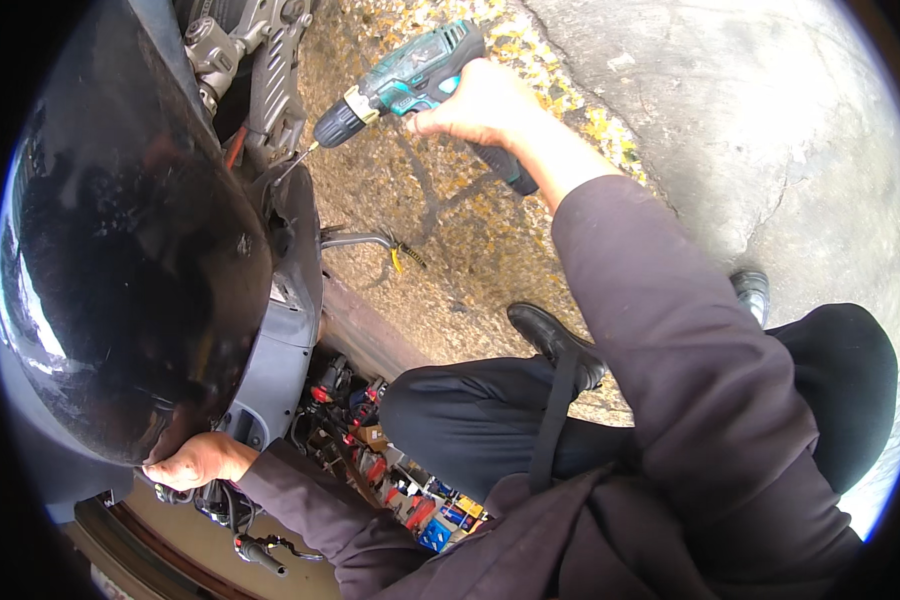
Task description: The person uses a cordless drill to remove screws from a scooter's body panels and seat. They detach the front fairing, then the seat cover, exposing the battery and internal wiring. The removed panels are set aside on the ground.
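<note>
In my right hand (480, 105) is a teal and black cordless drill (425, 75), its handle wrapped by my fingers. The drill points down-left, and its long thin bit (295, 165) reaches the dark side trim (288, 215) of a motorbike. Exactly what the tip touches is too small to tell. My left hand (200, 460) grips the near edge of the motorbike's big glossy black seat (140, 260), thumb on top and the other fingers mostly hidden. Below the seat runs a grey side panel (275, 365).
A perforated metal bracket (275, 85) and a bent metal lever (360, 239) stick out from the motorbike. Handlebars (260, 553) show at lower left. Several boxes and red parts (420, 510) crowd the lower middle. My black shoe (545, 335) rests on stained, cracked concrete (460, 250).
</note>
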Demonstrator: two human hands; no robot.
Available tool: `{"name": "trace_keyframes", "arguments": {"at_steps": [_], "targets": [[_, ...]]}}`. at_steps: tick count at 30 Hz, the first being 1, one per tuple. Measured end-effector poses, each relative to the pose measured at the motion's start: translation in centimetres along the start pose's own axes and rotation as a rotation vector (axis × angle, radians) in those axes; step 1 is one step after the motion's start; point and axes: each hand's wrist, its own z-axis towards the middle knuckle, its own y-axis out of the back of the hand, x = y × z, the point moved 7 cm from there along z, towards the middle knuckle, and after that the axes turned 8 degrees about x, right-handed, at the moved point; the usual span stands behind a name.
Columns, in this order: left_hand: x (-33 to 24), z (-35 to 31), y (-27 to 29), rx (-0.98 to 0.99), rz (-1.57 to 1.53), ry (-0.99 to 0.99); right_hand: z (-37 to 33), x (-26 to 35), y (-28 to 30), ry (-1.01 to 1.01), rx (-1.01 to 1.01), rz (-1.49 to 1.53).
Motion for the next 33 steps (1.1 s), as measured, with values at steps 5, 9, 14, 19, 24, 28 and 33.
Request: {"name": "trace_keyframes", "arguments": {"at_steps": [5,9,14,19,24,28,33], "targets": [[0.9,0.1,0.2,-0.010,-0.038,0.090,1.5,1.8,1.3,0.111,0.004,-0.096],[0.7,0.7,0.6,0.004,0.050,0.007,2.1,2.2,1.4,0.127,-0.026,-0.021],[1.5,0.5,1.0,-0.004,0.047,0.042,2.5,2.3,0.5,0.141,0.033,-0.049],[1.6,0.6,1.5,-0.026,0.114,0.021,3.0,1.9,-0.4,0.099,0.095,0.007],[1.4,0.6,1.5,-0.003,0.098,0.021,3.3,1.3,-0.7,0.072,0.096,0.051],[0.6,0.0,1.4,-0.014,0.169,-0.018,3.2,1.2,-0.9,0.062,0.099,0.066],[0.3,0.0,0.0,-0.010,0.052,0.030,2.9,0.8,-0.8,0.056,0.093,0.076]]}}
